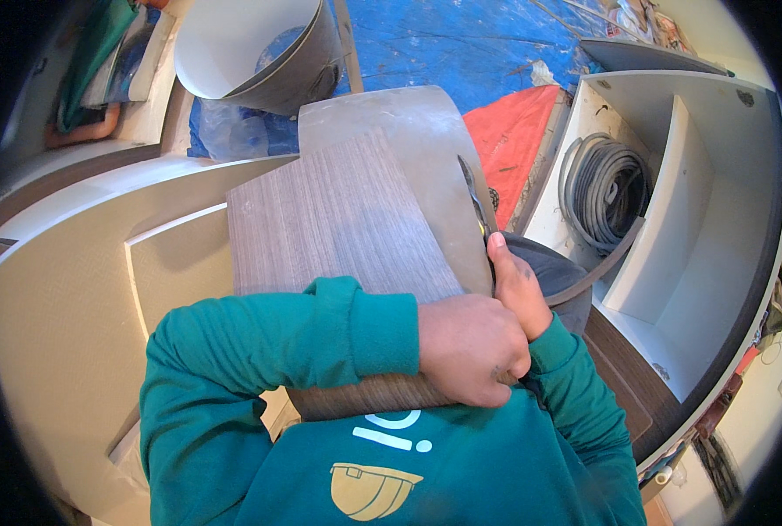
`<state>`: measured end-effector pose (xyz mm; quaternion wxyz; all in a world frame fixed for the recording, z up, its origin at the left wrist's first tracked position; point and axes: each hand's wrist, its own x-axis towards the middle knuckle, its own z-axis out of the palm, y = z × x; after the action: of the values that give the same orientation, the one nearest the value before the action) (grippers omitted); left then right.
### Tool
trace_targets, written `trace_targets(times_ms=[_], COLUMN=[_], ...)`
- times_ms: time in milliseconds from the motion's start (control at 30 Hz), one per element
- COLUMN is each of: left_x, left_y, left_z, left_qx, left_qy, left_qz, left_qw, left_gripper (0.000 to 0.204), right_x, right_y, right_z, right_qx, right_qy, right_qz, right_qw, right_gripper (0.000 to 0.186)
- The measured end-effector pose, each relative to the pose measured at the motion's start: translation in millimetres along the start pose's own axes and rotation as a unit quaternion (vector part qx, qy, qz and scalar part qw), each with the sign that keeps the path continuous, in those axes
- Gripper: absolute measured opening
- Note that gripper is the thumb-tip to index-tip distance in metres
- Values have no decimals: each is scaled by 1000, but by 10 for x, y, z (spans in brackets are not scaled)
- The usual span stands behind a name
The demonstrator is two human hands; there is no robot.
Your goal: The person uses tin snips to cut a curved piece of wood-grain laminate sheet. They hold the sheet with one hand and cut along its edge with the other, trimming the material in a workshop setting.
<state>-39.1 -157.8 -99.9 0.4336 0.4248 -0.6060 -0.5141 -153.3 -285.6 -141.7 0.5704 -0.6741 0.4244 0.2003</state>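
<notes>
A brown wood-grain sheet point(330, 210) lies tilted in front of me, over a greyish-tan panel point(391, 114). My left forearm crosses the sheet. At its right edge my left hand point(472, 349) is closed in a fist, back of the hand upward; whatever is in it is hidden. Just beyond, my right hand point(521, 285) is closed with the thumb pointing away from me. Past that thumb sticks out a dark, pointed scissors-like tool point(472, 188), lying along the panel's right side. Its handles are covered by my hands.
To the right, an open white cabinet carcass point(689, 228) holds a coiled grey hose or band point(606, 193). A dark curved strip point(597, 273) runs beside my right hand. A large tan panel point(58, 289) spreads left. Beyond are a rolled sheet point(308, 74) and a blue tarp point(444, 44).
</notes>
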Motion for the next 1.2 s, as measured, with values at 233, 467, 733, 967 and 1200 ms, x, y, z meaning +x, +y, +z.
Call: trace_targets(times_ms=[233, 467, 733, 967, 1200], left_x=[-10, -35, -165, -152, -151], left_y=[9, -112, -246, -702, -866], left_z=[-28, -248, -867, -902, -542], left_qx=[7, -34, 216, 291, 319], left_qy=[1, 270, 236, 64, 84], left_qz=[-13, 78, -147, -261, -205], left_qw=[1000, 959, 936, 918, 922], left_gripper=[27, 24, 17, 35, 39], right_x=[-14, -66, 103, 179, 187], right_y=[2, 345, 221, 467, 611], right_z=[20, 31, -9, -7, -32], right_qx=[44, 26, 6, -45, 10], right_qy=[-4, 2, -34, -28, -40], right_qz=[3, -239, -56, 7, -2], right_qw=[999, 971, 998, 999, 999], right_gripper=[66, 64, 68, 66, 70])
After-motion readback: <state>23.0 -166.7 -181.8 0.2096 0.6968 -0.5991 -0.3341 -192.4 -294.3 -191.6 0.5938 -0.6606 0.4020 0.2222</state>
